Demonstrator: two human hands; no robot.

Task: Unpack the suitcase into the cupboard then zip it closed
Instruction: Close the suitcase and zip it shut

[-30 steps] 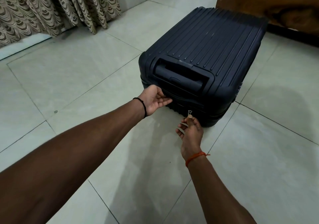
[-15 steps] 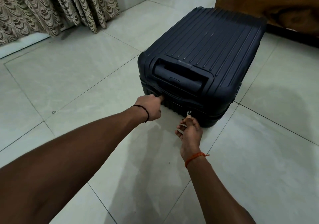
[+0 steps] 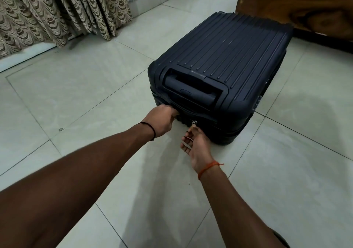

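A dark ribbed hard-shell suitcase [image 3: 229,62] lies flat and closed on the tiled floor, its pull handle [image 3: 191,89] recessed at the near end. My left hand [image 3: 162,120] has its fingers curled against the near edge of the case, by the zip line at the left corner. My right hand [image 3: 194,142] pinches the small metal zipper pull [image 3: 194,123] on the near side with thumb and forefinger, the other fingers spread loosely below.
Patterned curtains [image 3: 57,12] hang at the back left. A wooden piece of furniture [image 3: 298,2] stands behind the suitcase at the back right. Pale floor tiles [image 3: 76,94] spread all around.
My left hand has turned from open palm to curled fingers and shifted left onto the case's near-left edge. My right hand stays at the zipper pull.
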